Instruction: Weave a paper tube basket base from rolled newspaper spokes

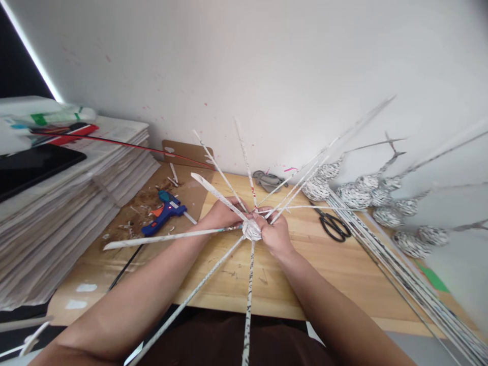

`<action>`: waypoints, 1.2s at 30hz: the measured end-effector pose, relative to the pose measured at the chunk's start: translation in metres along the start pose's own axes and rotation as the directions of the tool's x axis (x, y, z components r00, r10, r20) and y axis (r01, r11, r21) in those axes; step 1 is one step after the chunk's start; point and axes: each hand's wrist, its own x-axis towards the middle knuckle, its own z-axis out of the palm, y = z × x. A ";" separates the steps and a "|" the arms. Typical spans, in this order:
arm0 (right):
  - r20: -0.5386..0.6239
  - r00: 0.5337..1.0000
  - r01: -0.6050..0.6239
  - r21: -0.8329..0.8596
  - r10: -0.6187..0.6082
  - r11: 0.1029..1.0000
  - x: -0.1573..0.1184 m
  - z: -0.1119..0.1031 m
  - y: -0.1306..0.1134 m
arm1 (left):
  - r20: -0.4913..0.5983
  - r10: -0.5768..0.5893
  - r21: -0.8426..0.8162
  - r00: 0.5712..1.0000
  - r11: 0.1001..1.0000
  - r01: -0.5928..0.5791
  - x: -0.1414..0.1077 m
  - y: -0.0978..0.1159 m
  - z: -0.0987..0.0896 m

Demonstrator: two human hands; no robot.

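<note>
A small round weaving [252, 230] of rolled newspaper tubes is held up over the wooden table, between both hands. Long paper spokes [249, 295] radiate from it in all directions, several toward the wall and a few toward my body. My left hand [224, 213] grips its far left side, with the fingers partly hidden behind the spokes. On the right side, my right hand [275, 233] pinches the edge, thumb on top near the spoke bases. The underside of the weaving is out of sight.
A blue glue gun [163, 214] lies on scrap-strewn cardboard at left, beside a tall newspaper stack [110, 168]. Black scissors [333, 226], a bundle of paper tubes [396, 274] and several woven gourd-like pieces [353, 194] are at right. A grey cloth-like thing [270, 180] sits against the wall.
</note>
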 end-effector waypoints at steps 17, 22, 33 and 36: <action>-0.009 1.000 -0.016 -0.051 0.016 0.999 -0.001 0.003 0.004 | -0.125 -0.024 0.178 0.992 0.983 0.047 -0.006 0.005 0.006; -0.011 0.999 -0.038 0.073 0.038 0.997 -0.004 0.004 0.001 | -0.164 0.000 0.172 0.986 0.985 0.028 -0.007 0.003 0.007; -0.020 1.000 0.022 0.053 -0.021 0.998 -0.003 0.005 0.013 | -0.138 -0.047 0.077 0.989 0.995 0.058 -0.008 0.011 0.006; 0.003 0.999 0.049 -0.011 -0.049 0.999 -0.005 0.004 0.010 | -0.130 -0.091 0.026 0.987 0.995 0.095 -0.006 0.007 0.007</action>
